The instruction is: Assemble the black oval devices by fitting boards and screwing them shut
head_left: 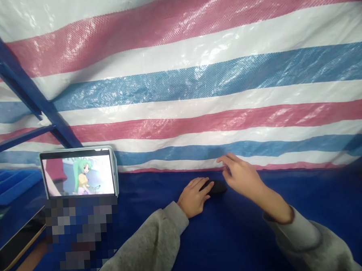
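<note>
Blue sheeting (pixel 241 245) covers the surface, and two grey sleeves (pixel 150 250) reach across it. The left hand (pixel 192 197) lies cupped over a small black object (pixel 217 187) resting on the sheeting; whether it grips or only touches, I cannot tell. The right hand (pixel 240 176) hangs open just beside it, holding nothing. Farther left, a tablet (pixel 78 173) shows a cartoon near a blue compartment tray (pixel 10 185), its contents unclear. A striped tarp (pixel 227 88) fills the background.

On the covered table (pixel 235 238), a tablet (pixel 78 173) stands left of a mouse (pixel 219 187).
</note>
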Demonstrator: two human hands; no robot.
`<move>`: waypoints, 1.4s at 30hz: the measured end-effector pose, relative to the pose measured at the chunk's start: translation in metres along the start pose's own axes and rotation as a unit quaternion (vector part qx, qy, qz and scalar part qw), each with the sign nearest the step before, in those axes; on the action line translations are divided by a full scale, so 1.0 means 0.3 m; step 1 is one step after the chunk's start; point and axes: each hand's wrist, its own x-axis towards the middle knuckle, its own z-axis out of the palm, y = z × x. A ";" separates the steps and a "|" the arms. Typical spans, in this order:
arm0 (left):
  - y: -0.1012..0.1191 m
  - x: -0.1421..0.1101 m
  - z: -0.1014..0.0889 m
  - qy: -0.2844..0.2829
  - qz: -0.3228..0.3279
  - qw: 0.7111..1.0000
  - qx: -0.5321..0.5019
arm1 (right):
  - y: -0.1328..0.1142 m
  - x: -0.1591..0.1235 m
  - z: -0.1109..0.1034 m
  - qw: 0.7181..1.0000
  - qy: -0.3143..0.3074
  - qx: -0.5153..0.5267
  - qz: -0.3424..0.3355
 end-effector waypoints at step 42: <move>0.002 0.001 -0.004 0.001 0.001 1.000 0.000 | -0.010 -0.005 0.002 1.000 0.006 -0.003 -0.004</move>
